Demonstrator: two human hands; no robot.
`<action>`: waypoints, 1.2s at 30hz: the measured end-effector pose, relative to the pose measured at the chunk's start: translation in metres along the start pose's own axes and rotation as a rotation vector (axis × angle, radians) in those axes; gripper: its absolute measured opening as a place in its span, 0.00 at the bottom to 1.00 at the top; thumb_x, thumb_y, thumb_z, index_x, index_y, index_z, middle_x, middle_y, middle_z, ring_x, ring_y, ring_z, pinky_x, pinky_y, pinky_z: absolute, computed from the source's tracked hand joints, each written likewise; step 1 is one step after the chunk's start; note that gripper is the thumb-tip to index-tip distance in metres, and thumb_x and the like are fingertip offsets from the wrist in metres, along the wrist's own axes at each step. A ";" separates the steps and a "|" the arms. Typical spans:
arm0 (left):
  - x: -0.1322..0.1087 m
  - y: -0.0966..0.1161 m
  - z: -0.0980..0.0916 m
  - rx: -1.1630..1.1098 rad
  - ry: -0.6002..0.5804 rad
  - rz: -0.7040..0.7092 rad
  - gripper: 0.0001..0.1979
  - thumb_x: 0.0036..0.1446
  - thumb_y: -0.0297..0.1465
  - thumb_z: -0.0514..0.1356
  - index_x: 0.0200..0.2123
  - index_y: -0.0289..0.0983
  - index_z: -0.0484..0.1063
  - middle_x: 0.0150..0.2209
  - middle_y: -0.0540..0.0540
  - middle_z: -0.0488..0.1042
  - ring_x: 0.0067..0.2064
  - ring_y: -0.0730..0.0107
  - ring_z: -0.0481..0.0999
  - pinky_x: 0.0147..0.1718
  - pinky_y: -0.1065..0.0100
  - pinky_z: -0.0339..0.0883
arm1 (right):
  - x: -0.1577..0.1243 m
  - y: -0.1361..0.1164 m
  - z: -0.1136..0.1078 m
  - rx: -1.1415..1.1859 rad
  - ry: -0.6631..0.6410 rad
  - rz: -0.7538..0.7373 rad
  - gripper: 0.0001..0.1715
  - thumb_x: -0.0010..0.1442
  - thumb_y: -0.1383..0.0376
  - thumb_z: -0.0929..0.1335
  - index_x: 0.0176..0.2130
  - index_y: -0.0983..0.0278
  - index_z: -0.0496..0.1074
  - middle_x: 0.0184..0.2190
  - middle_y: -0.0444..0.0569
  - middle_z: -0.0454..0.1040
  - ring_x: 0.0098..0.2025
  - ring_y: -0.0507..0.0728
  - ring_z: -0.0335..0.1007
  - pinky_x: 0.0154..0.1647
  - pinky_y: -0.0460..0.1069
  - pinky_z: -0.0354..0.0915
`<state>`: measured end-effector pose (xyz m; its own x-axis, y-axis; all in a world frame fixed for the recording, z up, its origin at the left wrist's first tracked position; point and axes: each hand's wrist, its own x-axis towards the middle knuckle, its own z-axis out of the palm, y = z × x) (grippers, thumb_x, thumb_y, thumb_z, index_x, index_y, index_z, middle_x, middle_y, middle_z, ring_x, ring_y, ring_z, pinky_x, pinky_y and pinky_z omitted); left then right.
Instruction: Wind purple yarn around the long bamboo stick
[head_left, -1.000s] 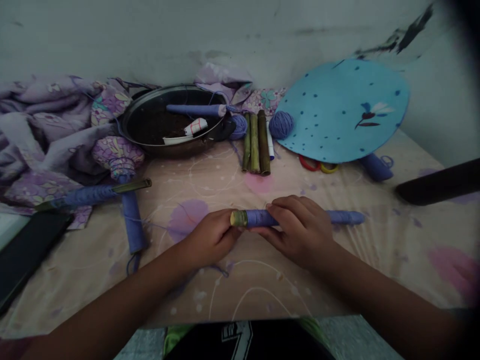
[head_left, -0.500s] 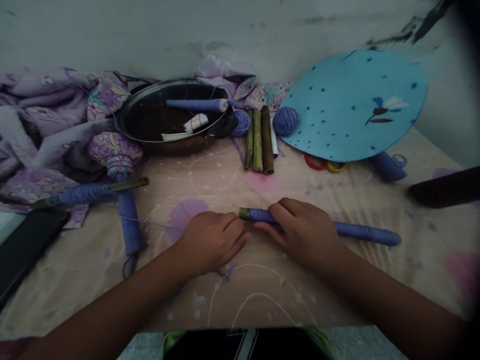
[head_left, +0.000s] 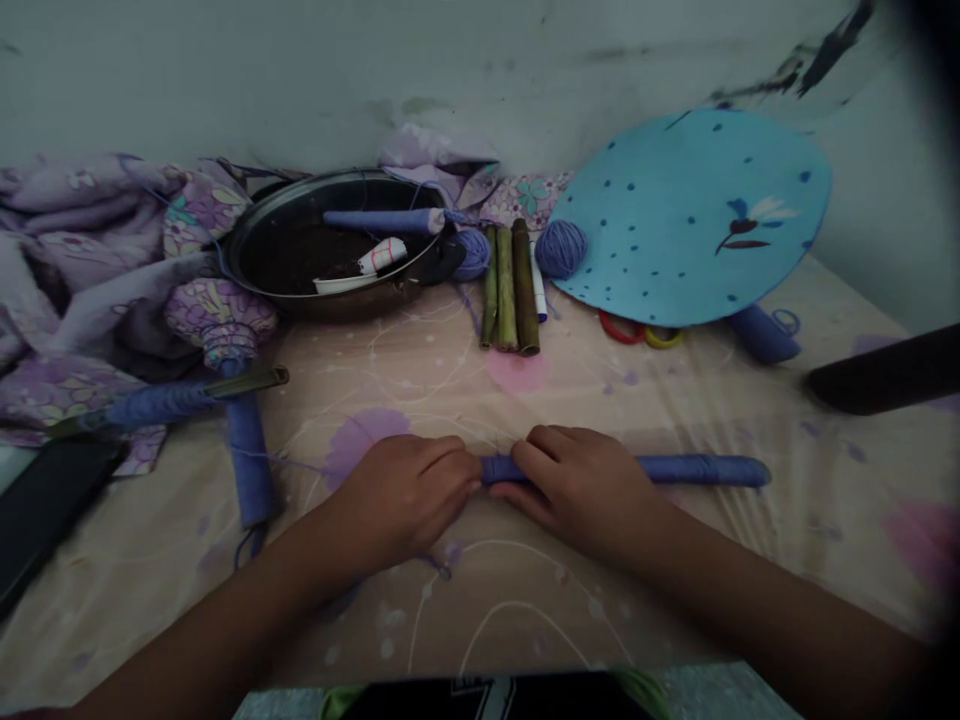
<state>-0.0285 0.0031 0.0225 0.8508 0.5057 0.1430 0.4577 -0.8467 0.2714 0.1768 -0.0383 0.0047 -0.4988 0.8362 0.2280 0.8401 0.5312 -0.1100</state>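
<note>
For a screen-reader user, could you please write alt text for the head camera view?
A left hand and right hand hold a purple yarn-wrapped stick lying across a floral cloth, the left covering its end. Behind lie green sticks, a yarn ball, a metal pan and a blue fan.

Round dark metal pan (head_left: 352,300) beside three green bamboo sticks (head_left: 507,290), a purple yarn ball (head_left: 560,248) and a spotted blue paper fan (head_left: 697,215); crumpled lilac floral cloth (head_left: 82,260) lies left
</note>
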 end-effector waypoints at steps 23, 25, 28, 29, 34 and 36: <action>0.011 -0.017 0.003 -0.706 -0.138 -0.228 0.09 0.58 0.32 0.53 0.29 0.33 0.67 0.24 0.53 0.63 0.25 0.80 0.61 0.24 0.77 0.56 | -0.005 0.007 -0.005 0.088 0.078 -0.250 0.19 0.61 0.54 0.62 0.29 0.66 0.68 0.25 0.49 0.70 0.28 0.56 0.66 0.27 0.50 0.60; 0.011 -0.019 0.003 -0.685 -0.104 -0.218 0.09 0.59 0.31 0.52 0.29 0.34 0.67 0.25 0.52 0.65 0.26 0.79 0.63 0.25 0.77 0.58 | -0.005 0.006 -0.004 0.123 0.111 -0.235 0.21 0.61 0.53 0.62 0.29 0.67 0.68 0.26 0.50 0.71 0.29 0.56 0.67 0.28 0.50 0.60; 0.012 -0.019 0.005 -0.658 -0.044 -0.185 0.09 0.59 0.31 0.51 0.30 0.34 0.68 0.26 0.51 0.67 0.29 0.78 0.65 0.27 0.76 0.60 | -0.006 0.006 -0.004 0.141 0.190 -0.198 0.21 0.61 0.52 0.62 0.30 0.67 0.69 0.27 0.51 0.72 0.30 0.56 0.67 0.29 0.50 0.61; 0.012 -0.018 0.006 -0.656 -0.028 -0.174 0.09 0.60 0.31 0.51 0.30 0.34 0.68 0.26 0.51 0.67 0.29 0.78 0.66 0.28 0.76 0.60 | -0.006 0.006 -0.005 0.141 0.210 -0.185 0.21 0.60 0.52 0.63 0.30 0.67 0.69 0.27 0.51 0.72 0.30 0.56 0.68 0.29 0.50 0.61; 0.011 -0.008 0.010 -0.639 0.073 -0.161 0.10 0.61 0.28 0.48 0.31 0.34 0.67 0.27 0.50 0.69 0.30 0.77 0.67 0.29 0.74 0.61 | -0.006 0.006 -0.011 0.126 0.291 -0.060 0.21 0.60 0.52 0.63 0.29 0.67 0.69 0.27 0.51 0.73 0.28 0.55 0.68 0.29 0.49 0.61; 0.010 -0.003 0.012 -0.595 0.127 -0.141 0.08 0.60 0.27 0.48 0.33 0.35 0.66 0.28 0.50 0.69 0.30 0.76 0.68 0.29 0.74 0.62 | -0.005 0.006 -0.013 0.117 0.329 -0.014 0.22 0.60 0.51 0.62 0.29 0.67 0.68 0.27 0.51 0.73 0.28 0.55 0.68 0.29 0.49 0.61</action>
<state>-0.0185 0.0086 0.0115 0.7384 0.6528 0.1691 0.3100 -0.5512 0.7746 0.1872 -0.0414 0.0153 -0.3985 0.7501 0.5277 0.7941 0.5701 -0.2108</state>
